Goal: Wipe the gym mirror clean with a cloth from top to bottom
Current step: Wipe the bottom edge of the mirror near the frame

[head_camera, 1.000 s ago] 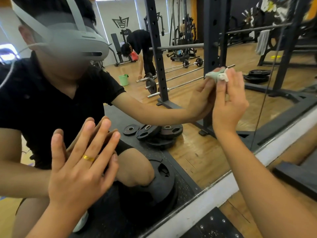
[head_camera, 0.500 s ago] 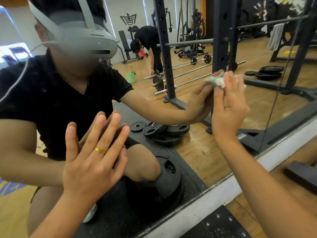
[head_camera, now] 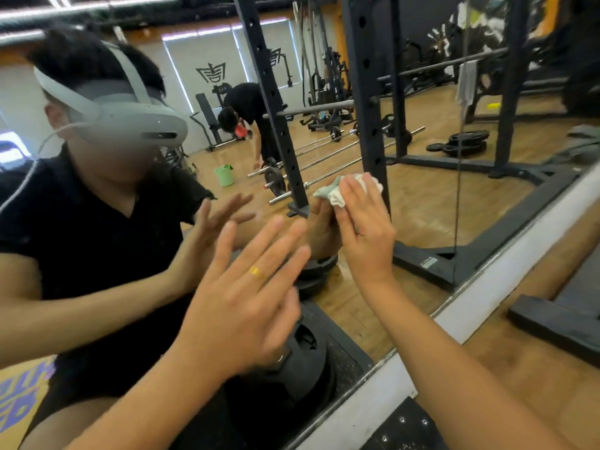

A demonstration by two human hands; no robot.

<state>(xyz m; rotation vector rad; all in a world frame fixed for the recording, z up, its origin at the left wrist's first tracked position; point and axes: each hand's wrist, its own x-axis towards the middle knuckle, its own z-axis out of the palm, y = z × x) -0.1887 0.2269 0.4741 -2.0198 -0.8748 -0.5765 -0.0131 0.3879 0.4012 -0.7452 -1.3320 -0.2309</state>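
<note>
The gym mirror (head_camera: 422,203) fills most of the view and reflects the person and the gym behind. My right hand (head_camera: 365,228) presses a crumpled pale green and white cloth (head_camera: 337,193) flat against the glass, low on the mirror near its bottom frame. My left hand (head_camera: 246,306) is held up with fingers spread, a gold ring on one finger, a little off the glass to the left of the cloth. It holds nothing and looks blurred.
A white frame strip (head_camera: 487,297) runs along the mirror's bottom edge. Below it lie a black rubber mat (head_camera: 406,427) and a dark block (head_camera: 558,326) on wooden floor. The reflection shows a power rack, barbells, weight plates, a green bucket and another person bending.
My right hand slid the cloth leftward and down across the glass. My left hand lifted off the mirror and shifted right, closer to the right hand. The view tilted up and left.
</note>
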